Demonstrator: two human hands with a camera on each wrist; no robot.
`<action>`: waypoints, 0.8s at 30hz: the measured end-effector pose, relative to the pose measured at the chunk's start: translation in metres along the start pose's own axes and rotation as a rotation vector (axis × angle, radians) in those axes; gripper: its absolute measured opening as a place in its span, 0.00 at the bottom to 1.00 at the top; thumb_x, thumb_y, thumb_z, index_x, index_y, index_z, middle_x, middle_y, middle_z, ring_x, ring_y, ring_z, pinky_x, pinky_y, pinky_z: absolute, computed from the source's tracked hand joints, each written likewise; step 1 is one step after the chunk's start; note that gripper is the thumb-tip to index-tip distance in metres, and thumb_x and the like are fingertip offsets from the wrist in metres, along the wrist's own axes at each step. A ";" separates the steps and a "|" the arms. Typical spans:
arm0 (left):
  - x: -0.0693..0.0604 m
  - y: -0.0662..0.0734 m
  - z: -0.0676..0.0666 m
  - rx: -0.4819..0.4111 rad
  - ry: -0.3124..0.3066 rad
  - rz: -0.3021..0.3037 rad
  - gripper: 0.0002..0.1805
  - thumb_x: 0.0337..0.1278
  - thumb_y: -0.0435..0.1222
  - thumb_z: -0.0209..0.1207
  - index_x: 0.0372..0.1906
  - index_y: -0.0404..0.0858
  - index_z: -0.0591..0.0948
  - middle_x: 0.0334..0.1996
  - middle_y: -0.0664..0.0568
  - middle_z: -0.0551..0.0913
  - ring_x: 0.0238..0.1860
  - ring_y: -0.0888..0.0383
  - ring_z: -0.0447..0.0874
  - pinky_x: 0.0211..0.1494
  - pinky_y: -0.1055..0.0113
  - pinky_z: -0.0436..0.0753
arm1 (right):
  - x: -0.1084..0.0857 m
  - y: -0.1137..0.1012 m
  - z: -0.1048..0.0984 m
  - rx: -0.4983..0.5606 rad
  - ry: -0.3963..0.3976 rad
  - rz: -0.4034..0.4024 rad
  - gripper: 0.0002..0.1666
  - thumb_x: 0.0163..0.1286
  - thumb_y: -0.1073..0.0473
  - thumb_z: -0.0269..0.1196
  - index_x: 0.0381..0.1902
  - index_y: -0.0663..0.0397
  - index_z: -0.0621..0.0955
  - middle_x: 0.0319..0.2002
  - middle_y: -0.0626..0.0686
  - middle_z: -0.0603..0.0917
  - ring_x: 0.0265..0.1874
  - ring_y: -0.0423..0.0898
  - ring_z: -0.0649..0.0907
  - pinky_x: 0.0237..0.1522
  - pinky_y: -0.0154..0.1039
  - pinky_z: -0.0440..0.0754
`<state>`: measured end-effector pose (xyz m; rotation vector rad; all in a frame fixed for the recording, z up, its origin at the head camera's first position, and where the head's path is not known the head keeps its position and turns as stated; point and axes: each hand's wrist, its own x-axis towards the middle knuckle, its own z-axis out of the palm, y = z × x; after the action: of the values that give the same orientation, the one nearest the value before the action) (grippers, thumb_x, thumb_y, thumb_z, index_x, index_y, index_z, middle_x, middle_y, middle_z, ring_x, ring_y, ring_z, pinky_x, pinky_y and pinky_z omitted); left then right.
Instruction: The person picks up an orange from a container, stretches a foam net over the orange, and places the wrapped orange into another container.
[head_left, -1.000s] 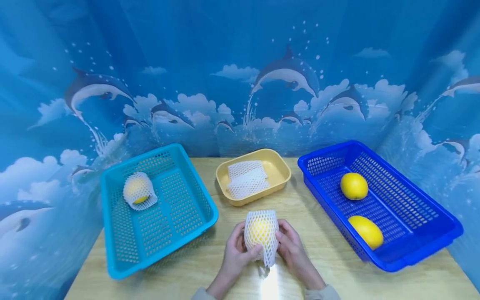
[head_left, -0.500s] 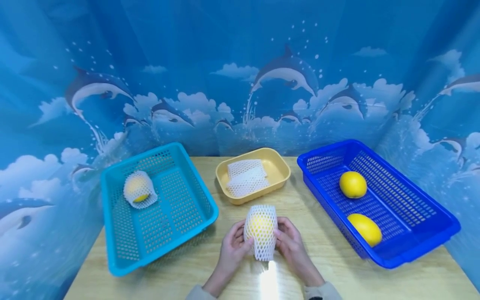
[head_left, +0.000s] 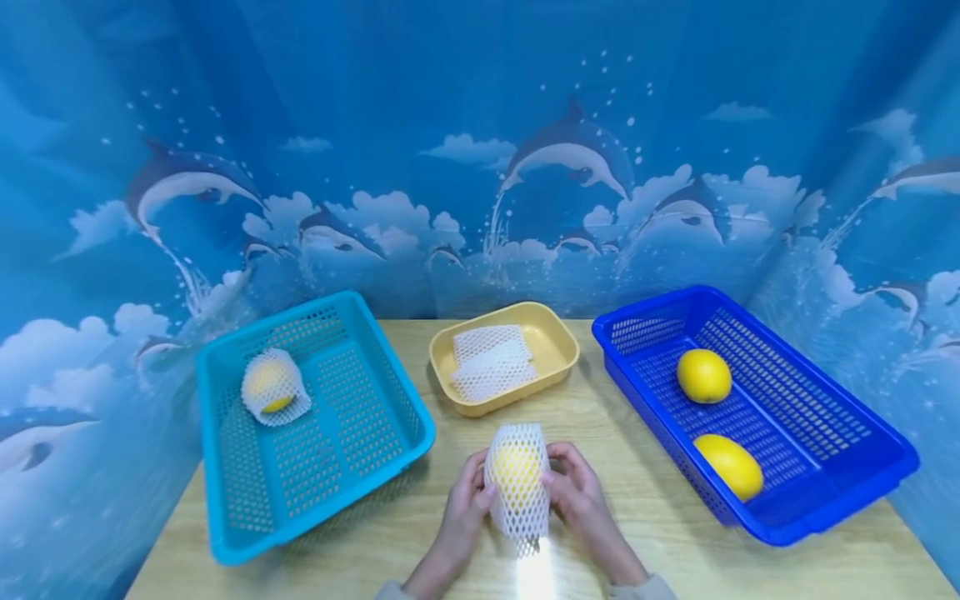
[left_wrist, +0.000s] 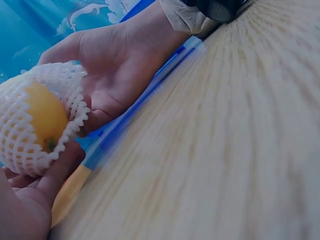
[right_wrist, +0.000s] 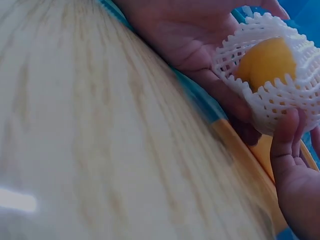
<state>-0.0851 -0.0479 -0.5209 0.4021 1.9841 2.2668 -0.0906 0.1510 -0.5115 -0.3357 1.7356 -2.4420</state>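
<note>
A yellow fruit point(head_left: 517, 468) in a white foam net point(head_left: 525, 518) is held between both hands above the table's near part. My left hand point(head_left: 461, 508) grips its left side, thumb in front. From the right, my right hand point(head_left: 585, 504) grips it with thumb and fingers. The left wrist view shows the fruit's bare end point(left_wrist: 47, 117) with a small green spot inside the net's open edge. In the right wrist view the net point(right_wrist: 280, 102) wraps around the fruit point(right_wrist: 267, 62), with fingers of both hands against it.
A teal basket point(head_left: 318, 531) at the left holds one netted fruit point(head_left: 273, 387). Folded foam nets point(head_left: 491, 362) lie in a yellow tray point(head_left: 558, 354) at the back middle. At the right, a blue basket point(head_left: 795, 527) holds two yellow fruits point(head_left: 703, 376). A dolphin-print curtain stands behind.
The net's lower end, bunched a second ago, hangs straighter and lower below the fruit. Both hands have shifted slightly while still holding the netted fruit.
</note>
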 end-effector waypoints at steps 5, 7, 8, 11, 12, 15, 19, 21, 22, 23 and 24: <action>0.000 0.003 0.003 0.003 -0.011 -0.010 0.27 0.69 0.36 0.48 0.69 0.30 0.64 0.59 0.33 0.76 0.56 0.54 0.80 0.60 0.64 0.78 | 0.000 -0.004 0.003 -0.034 0.027 0.029 0.22 0.67 0.70 0.56 0.56 0.75 0.65 0.54 0.60 0.72 0.37 0.45 0.81 0.36 0.36 0.84; 0.001 0.008 0.006 -0.013 -0.022 -0.033 0.27 0.70 0.37 0.49 0.69 0.30 0.63 0.61 0.33 0.74 0.59 0.51 0.78 0.61 0.65 0.76 | 0.000 -0.009 0.005 -0.050 0.051 0.061 0.21 0.67 0.69 0.57 0.55 0.72 0.66 0.54 0.61 0.71 0.34 0.44 0.81 0.32 0.34 0.82; 0.001 0.010 0.007 -0.018 -0.026 -0.051 0.27 0.70 0.38 0.49 0.69 0.30 0.63 0.61 0.34 0.74 0.59 0.51 0.77 0.62 0.66 0.75 | 0.000 -0.012 0.007 -0.054 0.066 0.081 0.21 0.67 0.68 0.57 0.55 0.71 0.66 0.54 0.61 0.71 0.31 0.43 0.80 0.29 0.33 0.80; 0.001 0.020 0.011 -0.037 -0.028 -0.120 0.29 0.70 0.40 0.51 0.69 0.30 0.62 0.62 0.37 0.73 0.61 0.51 0.74 0.64 0.69 0.72 | 0.000 -0.023 0.012 -0.073 0.101 0.143 0.21 0.66 0.66 0.60 0.54 0.67 0.68 0.54 0.60 0.70 0.23 0.40 0.76 0.21 0.30 0.73; 0.000 0.024 0.012 -0.041 -0.028 -0.142 0.29 0.70 0.41 0.51 0.69 0.30 0.62 0.62 0.39 0.74 0.61 0.51 0.74 0.64 0.70 0.70 | -0.001 -0.026 0.013 -0.080 0.105 0.159 0.21 0.65 0.66 0.61 0.53 0.66 0.68 0.54 0.60 0.70 0.21 0.39 0.74 0.19 0.29 0.70; -0.002 0.037 0.014 -0.050 -0.018 -0.205 0.30 0.69 0.43 0.53 0.68 0.30 0.63 0.57 0.43 0.76 0.58 0.54 0.75 0.62 0.71 0.70 | -0.002 -0.036 0.019 -0.092 0.096 0.180 0.22 0.63 0.66 0.63 0.52 0.65 0.68 0.52 0.59 0.71 0.18 0.38 0.73 0.18 0.28 0.69; -0.005 0.052 0.017 -0.097 0.008 -0.275 0.33 0.62 0.41 0.61 0.66 0.32 0.62 0.51 0.45 0.77 0.49 0.53 0.80 0.56 0.64 0.79 | -0.005 -0.046 0.028 -0.084 0.031 0.181 0.24 0.63 0.67 0.64 0.52 0.67 0.66 0.48 0.57 0.74 0.18 0.36 0.74 0.18 0.27 0.71; -0.007 0.058 0.019 -0.117 0.032 -0.294 0.36 0.57 0.39 0.67 0.66 0.33 0.62 0.52 0.44 0.77 0.47 0.52 0.82 0.53 0.61 0.82 | -0.006 -0.051 0.031 -0.067 -0.012 0.174 0.24 0.64 0.68 0.64 0.52 0.68 0.66 0.44 0.56 0.76 0.18 0.36 0.75 0.18 0.26 0.72; -0.008 0.062 0.019 -0.125 0.046 -0.305 0.38 0.54 0.38 0.69 0.66 0.34 0.62 0.52 0.43 0.76 0.47 0.51 0.82 0.52 0.60 0.83 | -0.007 -0.053 0.032 -0.060 -0.034 0.161 0.23 0.65 0.68 0.63 0.52 0.69 0.65 0.44 0.56 0.77 0.18 0.36 0.75 0.19 0.26 0.72; -0.009 0.065 0.020 -0.131 0.060 -0.316 0.39 0.52 0.37 0.70 0.66 0.33 0.62 0.53 0.43 0.76 0.47 0.52 0.82 0.51 0.60 0.83 | -0.008 -0.055 0.033 -0.054 -0.050 0.151 0.22 0.66 0.68 0.62 0.52 0.69 0.66 0.44 0.55 0.77 0.19 0.36 0.76 0.19 0.26 0.72; -0.010 0.069 0.020 -0.147 0.069 -0.323 0.41 0.52 0.37 0.70 0.67 0.34 0.61 0.53 0.43 0.76 0.48 0.52 0.82 0.52 0.60 0.83 | -0.008 -0.057 0.034 -0.047 -0.068 0.138 0.20 0.67 0.68 0.61 0.52 0.69 0.66 0.43 0.55 0.77 0.19 0.36 0.76 0.19 0.26 0.73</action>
<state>-0.0640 -0.0409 -0.4518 -0.0118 1.7448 2.2223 -0.0728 0.1407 -0.4478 -0.2898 1.7299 -2.2702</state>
